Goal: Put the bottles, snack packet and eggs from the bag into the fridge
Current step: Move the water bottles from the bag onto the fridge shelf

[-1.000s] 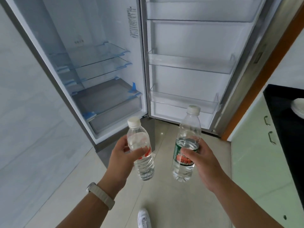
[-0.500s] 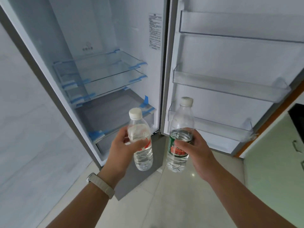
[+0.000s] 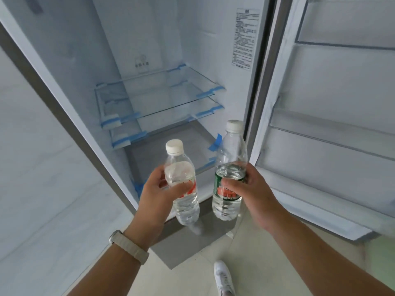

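My left hand (image 3: 159, 193) grips a clear water bottle (image 3: 181, 171) with a white cap and a red label. A taller water bottle (image 3: 230, 154) with a green and red label is held upright by my right hand (image 3: 248, 189). Both bottles hover side by side just in front of the open fridge (image 3: 149, 50), level with its lowest compartment. Two bare glass shelves (image 3: 162, 90) sit above a grey drawer cover (image 3: 171, 137). The bag, snack packet and eggs are out of view.
The fridge door (image 3: 333, 124) stands open on the right with transparent door racks (image 3: 333, 133). A marbled wall (image 3: 32, 167) runs along the left. My white shoe (image 3: 223, 276) is on the tiled floor below.
The fridge has come closer and larger in view, and both bottles now sit in front of the lower compartment rather than over the floor. Both grips are unchanged.
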Demonstrator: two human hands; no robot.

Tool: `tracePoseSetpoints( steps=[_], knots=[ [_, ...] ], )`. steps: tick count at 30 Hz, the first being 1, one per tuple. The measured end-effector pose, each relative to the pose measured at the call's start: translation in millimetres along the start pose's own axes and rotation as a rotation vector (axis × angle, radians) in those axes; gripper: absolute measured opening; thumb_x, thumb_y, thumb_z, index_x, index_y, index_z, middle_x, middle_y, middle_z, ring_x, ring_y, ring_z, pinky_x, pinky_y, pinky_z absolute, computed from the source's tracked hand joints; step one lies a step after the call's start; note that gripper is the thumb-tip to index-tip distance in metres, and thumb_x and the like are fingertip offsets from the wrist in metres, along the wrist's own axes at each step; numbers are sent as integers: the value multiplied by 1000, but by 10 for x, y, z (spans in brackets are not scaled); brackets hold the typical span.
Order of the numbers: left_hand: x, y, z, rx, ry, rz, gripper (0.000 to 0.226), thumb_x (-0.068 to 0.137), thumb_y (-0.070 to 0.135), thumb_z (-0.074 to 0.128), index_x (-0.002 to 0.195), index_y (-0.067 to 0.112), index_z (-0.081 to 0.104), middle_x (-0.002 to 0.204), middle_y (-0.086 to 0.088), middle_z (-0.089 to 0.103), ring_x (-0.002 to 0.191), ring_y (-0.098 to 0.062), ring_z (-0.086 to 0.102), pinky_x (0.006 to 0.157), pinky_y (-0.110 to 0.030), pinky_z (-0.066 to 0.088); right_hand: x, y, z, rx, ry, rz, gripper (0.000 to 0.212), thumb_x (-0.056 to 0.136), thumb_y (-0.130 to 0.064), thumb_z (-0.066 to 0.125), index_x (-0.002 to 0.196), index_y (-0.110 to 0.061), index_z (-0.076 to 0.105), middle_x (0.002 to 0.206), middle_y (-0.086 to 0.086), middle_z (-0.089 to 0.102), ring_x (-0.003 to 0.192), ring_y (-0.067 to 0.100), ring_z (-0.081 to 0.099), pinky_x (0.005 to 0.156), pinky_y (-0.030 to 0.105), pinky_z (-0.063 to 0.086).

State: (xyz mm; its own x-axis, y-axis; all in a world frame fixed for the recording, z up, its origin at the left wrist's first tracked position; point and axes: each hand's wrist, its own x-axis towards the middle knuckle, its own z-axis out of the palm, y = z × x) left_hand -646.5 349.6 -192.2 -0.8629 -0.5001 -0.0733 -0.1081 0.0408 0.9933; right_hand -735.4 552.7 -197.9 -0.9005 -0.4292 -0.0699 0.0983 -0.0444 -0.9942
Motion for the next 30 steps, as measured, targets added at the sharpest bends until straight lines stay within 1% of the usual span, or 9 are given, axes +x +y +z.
tracePoseSetpoints(
  steps=[4,7,10,13,15,18,21,26,30],
  knots=[
    [379,121,27,-31,74,-5,48,73,10,84,115,24,65,103,-2,73,100,-25,69,94,-45,54,528,-117,-10,1,-70,-15,42,64,-30,79,104,-34,65,101,2,72,97,21,70,86,41,54],
    [680,337,49,-38,114,24,49,72,13,86,115,24,65,103,-2,73,99,-24,70,87,-38,54,944,-292,9,16,-121,-41,45,67,-28,78,109,-29,63,101,0,72,98,20,69,90,42,55],
    [921,587,56,-22,178,79,52,65,15,88,112,22,66,100,-4,73,95,-23,70,89,-39,54,1333,-478,73,43,-188,-85,46,65,-28,78,108,-28,62,97,-1,72,93,18,70,82,35,53],
    [1143,864,10,-21,248,161,55,58,18,87,108,17,67,99,-6,74,95,-27,70,90,-41,54,1686,-691,187,52,-225,-135,49,58,-37,80,104,-33,64,99,-1,72,96,19,69,85,39,54],
    [1283,1037,-53,-22,278,202,54,55,22,86,106,18,67,95,-4,74,91,-24,70,88,-39,55,1894,-829,280,75,-234,-179,46,56,-40,80,99,-36,66,99,-1,72,96,20,69,86,40,54],
    [1462,1283,-184,-18,313,255,48,56,23,85,101,22,67,91,1,73,89,-21,70,83,-38,55,2152,-1040,451,118,-265,-218,48,57,-39,81,101,-31,65,99,0,73,95,19,69,84,37,54],
    [1631,1478,-309,-12,352,313,55,58,28,85,109,18,67,97,-3,73,93,-23,70,84,-37,55,2386,-1223,618,140,-308,-248,50,57,-36,80,103,-26,63,98,0,72,93,17,70,82,35,54],
    [1952,1606,-457,-24,425,349,65,60,31,84,119,12,64,109,-13,71,103,-33,68,92,-47,55,2744,-1357,876,96,-309,-270,56,58,-34,82,109,-23,62,104,4,72,98,20,70,88,41,56],
    [2175,1569,-461,-20,486,321,59,61,28,82,116,16,65,104,-4,73,97,-23,71,83,-36,56,2956,-1336,1027,42,-276,-255,52,65,-27,80,113,-22,61,104,1,72,95,15,71,82,34,56]
  ],
)
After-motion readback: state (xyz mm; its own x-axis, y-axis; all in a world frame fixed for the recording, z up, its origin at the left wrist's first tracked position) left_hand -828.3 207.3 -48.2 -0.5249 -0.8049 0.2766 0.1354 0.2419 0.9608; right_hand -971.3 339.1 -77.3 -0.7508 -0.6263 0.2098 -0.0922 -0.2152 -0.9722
